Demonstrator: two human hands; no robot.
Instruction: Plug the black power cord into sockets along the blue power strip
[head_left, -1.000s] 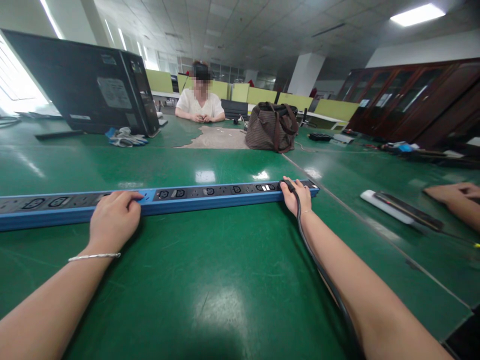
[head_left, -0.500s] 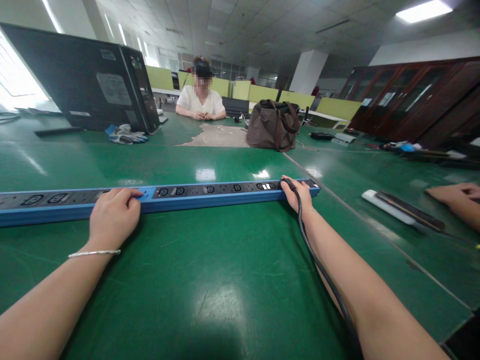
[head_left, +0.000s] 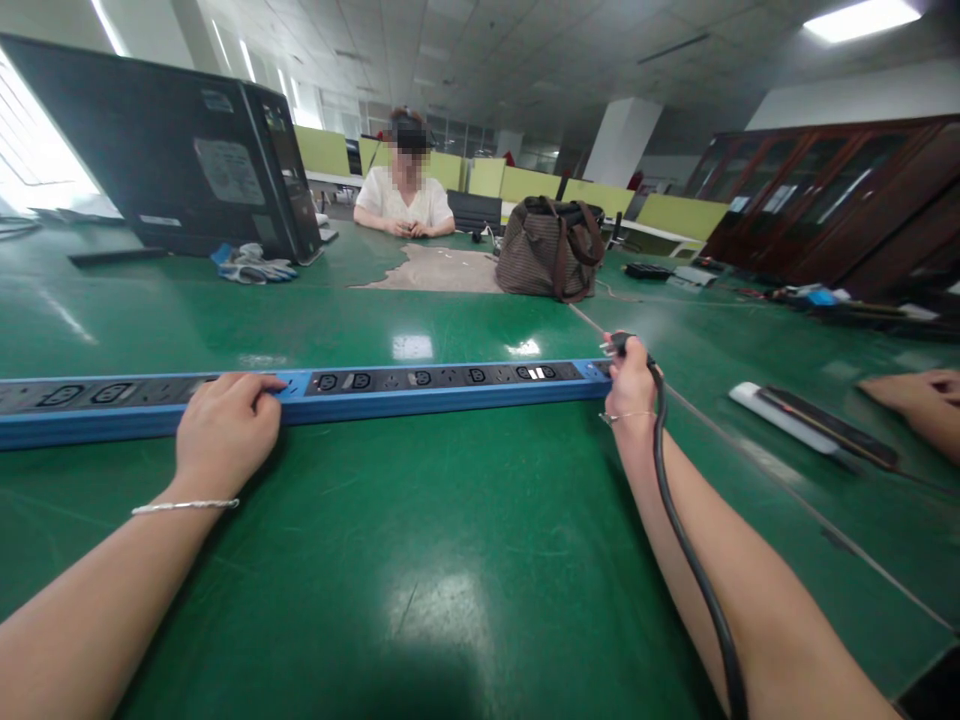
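A long blue power strip [head_left: 442, 392] with black sockets lies across the green table. My left hand [head_left: 229, 425] is curled over its left part, gripping it and covering some sockets. Near the strip's right end, my right hand [head_left: 631, 378] is closed round a black power plug [head_left: 619, 343]. The plug's metal prongs point left and stand free of any socket. From it a black cord [head_left: 679, 520] runs down along my right forearm toward the bottom edge.
Beyond the strip stand a black computer case [head_left: 172, 160], work gloves [head_left: 253, 265] and a brown bag [head_left: 551, 248]. A person [head_left: 405, 200] sits across the table. At right, another person's hand [head_left: 915, 400] is near a white and black bar [head_left: 814, 425].
My right hand has moved right and slightly up with the plug, away from the sockets at the strip's right part. The left hand stays on the strip.
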